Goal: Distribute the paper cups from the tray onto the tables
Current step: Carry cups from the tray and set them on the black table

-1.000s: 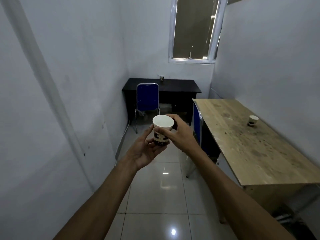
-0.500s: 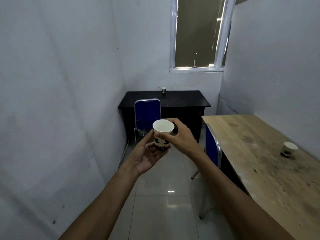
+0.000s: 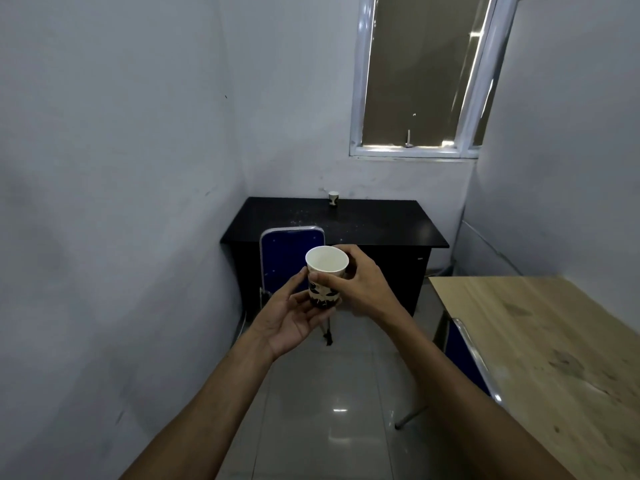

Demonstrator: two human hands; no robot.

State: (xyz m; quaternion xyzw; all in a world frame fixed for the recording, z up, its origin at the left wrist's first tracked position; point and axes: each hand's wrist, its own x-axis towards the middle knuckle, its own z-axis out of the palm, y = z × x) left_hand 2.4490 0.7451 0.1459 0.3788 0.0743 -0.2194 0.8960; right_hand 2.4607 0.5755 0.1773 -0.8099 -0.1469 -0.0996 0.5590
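Note:
I hold a white paper cup (image 3: 326, 263) with a dark print upright in front of me, in mid-air over the floor. My left hand (image 3: 291, 315) cradles its base from below and the left. My right hand (image 3: 360, 284) pinches its side just under the rim. A second paper cup (image 3: 333, 197) stands at the back edge of the black desk (image 3: 381, 223) under the window. The wooden table (image 3: 540, 341) runs along the right wall; its visible part bears no cup. No tray is in view.
A blue chair (image 3: 287, 261) is pushed against the black desk, right behind the held cup. Another blue chair (image 3: 464, 351) stands at the wooden table's left side. White walls close in on the left and right. A tiled floor (image 3: 329, 410) aisle leads toward the desk.
The view has tilted up and moved toward the black desk. The cup on the wooden table has slid out of view at the right. Both hands keep the same hold on the cup.

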